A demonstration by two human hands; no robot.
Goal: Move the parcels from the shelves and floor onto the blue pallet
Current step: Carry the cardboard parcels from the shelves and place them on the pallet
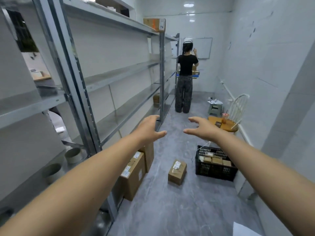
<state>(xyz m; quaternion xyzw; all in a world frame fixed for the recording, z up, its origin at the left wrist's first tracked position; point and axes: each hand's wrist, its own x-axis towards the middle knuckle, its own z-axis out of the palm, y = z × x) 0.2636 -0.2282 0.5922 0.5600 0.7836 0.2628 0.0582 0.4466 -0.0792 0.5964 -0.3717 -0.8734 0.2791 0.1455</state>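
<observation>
A: How are the hands?

B: Both reach forward above the floor (170, 210), apart, gripping nothing. The left hand (150, 128) has its fingers spread and loose. The right hand (202, 128) mirrors it, with the thumbs pointing at each other.

A: Where are the parcels?

B: A small box (177, 172) lies on the floor between the rack (119, 72) and a black crate (215, 167), touching neither. A big box (133, 176) stands against the rack's foot, with another box (149, 155) just behind it. A top box (155, 24) sits at the far end of the highest shelf. A low box (156, 99) sits at the far end of a lower one. The crate holds small packets, near the right wall.

A: And the pallet?

B: A person (186, 74) stands at the far end, back turned. A blue edge (196, 76) with boxes on it shows past their waist. I cannot tell whether that is the pallet.
</observation>
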